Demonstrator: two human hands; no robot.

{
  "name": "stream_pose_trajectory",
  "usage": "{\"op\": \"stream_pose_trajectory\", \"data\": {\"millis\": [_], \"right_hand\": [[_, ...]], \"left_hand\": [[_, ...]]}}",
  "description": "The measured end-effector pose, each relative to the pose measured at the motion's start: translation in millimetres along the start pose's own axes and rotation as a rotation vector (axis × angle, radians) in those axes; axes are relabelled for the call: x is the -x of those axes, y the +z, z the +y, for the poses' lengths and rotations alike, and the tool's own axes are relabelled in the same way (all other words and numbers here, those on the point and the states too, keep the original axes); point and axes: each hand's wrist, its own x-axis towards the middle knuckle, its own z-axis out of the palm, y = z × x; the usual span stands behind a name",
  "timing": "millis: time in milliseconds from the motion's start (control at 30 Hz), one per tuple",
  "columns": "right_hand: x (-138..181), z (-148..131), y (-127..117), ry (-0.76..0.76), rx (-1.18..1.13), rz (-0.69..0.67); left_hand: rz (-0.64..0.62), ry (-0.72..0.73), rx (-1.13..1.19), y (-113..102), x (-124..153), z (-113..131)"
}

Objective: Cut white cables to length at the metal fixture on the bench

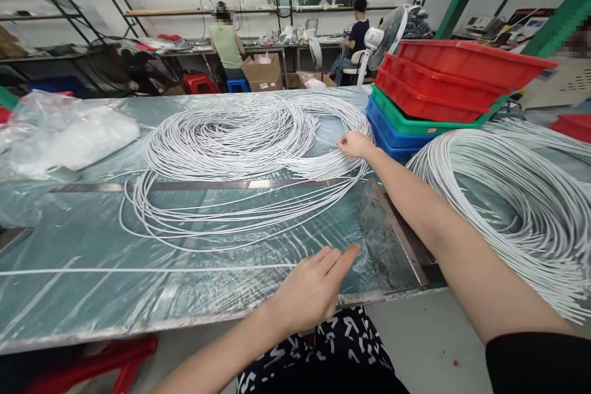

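My left hand (316, 286) is closed near the front edge of the table, around the end of a single white cable (184, 270). That cable stretches straight out to the left across the plastic sheet. Farther away, my right hand (357, 144) is at the right side of a big coil of white cables (231, 135). Its fingers are pinched together; what is between them, if anything, is too small to make out. A looser loop of white cables (231, 215) lies between my hands and the big coil.
A steel ruler (207, 186) lies along the table. Beside my right arm are a dark metal block (385, 240), stacked red trays (443, 83) and another cable coil (508, 209). Plastic bags (69, 135) lie at left. Two people work at a far bench near a fan (388, 34).
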Motion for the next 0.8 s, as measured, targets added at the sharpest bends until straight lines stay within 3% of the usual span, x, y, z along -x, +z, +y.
{"op": "stream_pose_trajectory", "data": {"millis": [100, 400, 500, 667, 800], "right_hand": [[-2, 5, -1, 0.017, -0.015, 0.002], [-8, 15, -5, 0.076, -0.074, 0.040], [-8, 14, -6, 0.094, -0.089, 0.045], [-8, 13, -7, 0.076, -0.092, 0.043], [-7, 14, -6, 0.072, -0.080, 0.053]], "left_hand": [[0.035, 0.054, 0.055, 9, -13, -1], [-0.109, -0.134, -0.095, 22, -18, -15], [-0.050, -0.158, -0.032, 19, -21, -14], [0.180, -0.098, 0.144, 11, -30, -8], [0.165, -0.048, 0.081, 15, -35, -8]]}}
